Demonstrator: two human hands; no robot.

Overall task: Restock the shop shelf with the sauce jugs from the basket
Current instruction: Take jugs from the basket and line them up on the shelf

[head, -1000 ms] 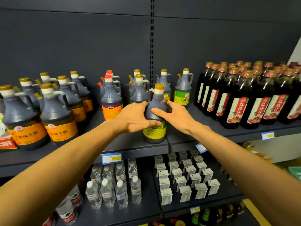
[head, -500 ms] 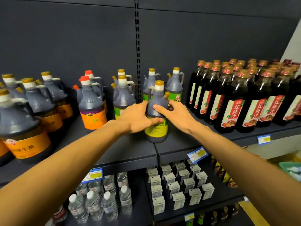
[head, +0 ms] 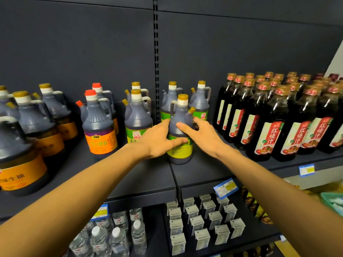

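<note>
Jug: sauce jug [head: 179,130] with the green label is standing upright on the shelf [head: 200,169], in front of two matching jugs, just right of the upright post.
Fingers: both sets are curling round the jug's shoulder from either side, grasping it.
Reason for grip: two hands are likely steadying a heavy, full jug while squaring it in its row.
Left hand: left hand [head: 157,140] is wrapping the left side, thumb lying across the label.
Right hand: right hand [head: 200,134] is cupping the right side, forefinger reaching across the front.
Arms: both are stretching forward, nearly straight, converging on the jug.
</note>
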